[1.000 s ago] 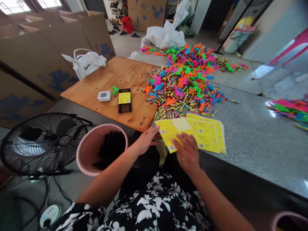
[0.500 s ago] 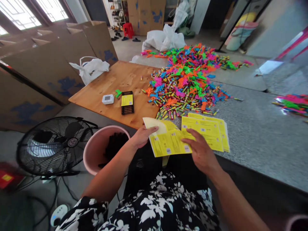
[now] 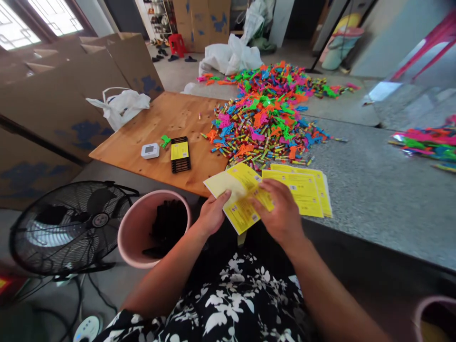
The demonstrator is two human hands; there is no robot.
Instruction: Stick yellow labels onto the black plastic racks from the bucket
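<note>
My left hand (image 3: pixel 213 214) pinches the left side of a yellow printed paper sheet (image 3: pixel 244 213), thumb on top. The sheet's upper part curls over, showing a pale back. At its right side my right hand (image 3: pixel 282 214) has fingers and thumb closed around the edge, slightly blurred. Just to the right, a stack of similar yellow sheets (image 3: pixel 308 194) lies on the grey stone-like surface (image 3: pixel 363 209), partly behind my right hand.
Beyond the sheets spreads a heap of colourful toy guns and small tubes (image 3: pixel 263 118). On the wooden board (image 3: pixel 142 128) are a black rack with a yellow card (image 3: pixel 180 152), a white device (image 3: pixel 150 150) and a white bag (image 3: pixel 123 107). A pink bucket (image 3: pixel 130 230) and a fan (image 3: pixel 71 228) stand left.
The sheet has tilted and its top edge has curled further over. My right hand has moved left onto its edge. The whole view has shifted slightly.
</note>
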